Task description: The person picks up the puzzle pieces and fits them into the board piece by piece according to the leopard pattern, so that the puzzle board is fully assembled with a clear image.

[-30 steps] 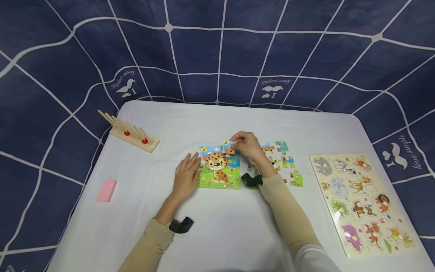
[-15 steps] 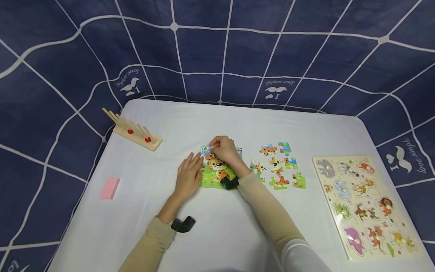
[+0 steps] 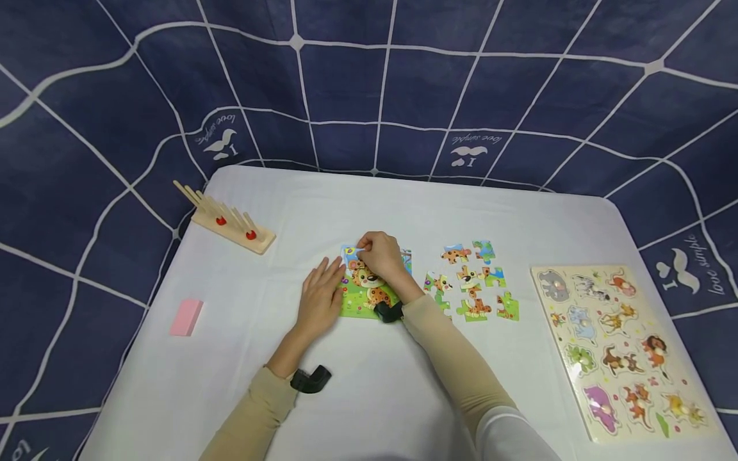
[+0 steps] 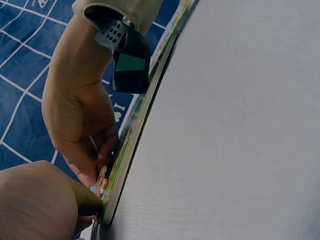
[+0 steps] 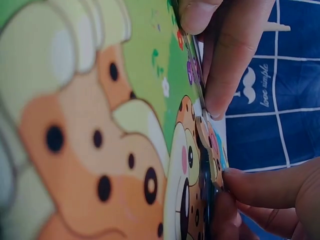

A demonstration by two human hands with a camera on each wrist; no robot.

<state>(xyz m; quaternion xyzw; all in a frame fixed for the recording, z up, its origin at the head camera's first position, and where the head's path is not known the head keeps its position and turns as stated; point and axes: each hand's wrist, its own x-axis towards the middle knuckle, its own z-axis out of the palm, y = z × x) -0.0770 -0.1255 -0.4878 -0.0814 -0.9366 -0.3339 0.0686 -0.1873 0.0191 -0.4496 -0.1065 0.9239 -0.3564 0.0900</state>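
Observation:
A square leopard puzzle board lies flat in the middle of the white table. My right hand is over its top left corner and pinches a jigsaw piece with blue sky and an orange spotted ear. In the right wrist view the thumb and fingers hold that piece, slightly tilted, close over the leopard's face. My left hand lies with fairly straight fingers along the board's left edge, fingertips at its rim. From the left wrist view, the right hand reaches down to the board's corner beside the left hand.
Several loose jigsaw pieces lie right of the board. Farther right is a wooden animal knob puzzle. A wooden peg stand with red rings is at the back left, a pink block at the left.
My right hand has carried the jigsaw piece leftward from the board's upper right to its top left corner, and has barely moved since half a second ago. The left hand stays at the left edge.

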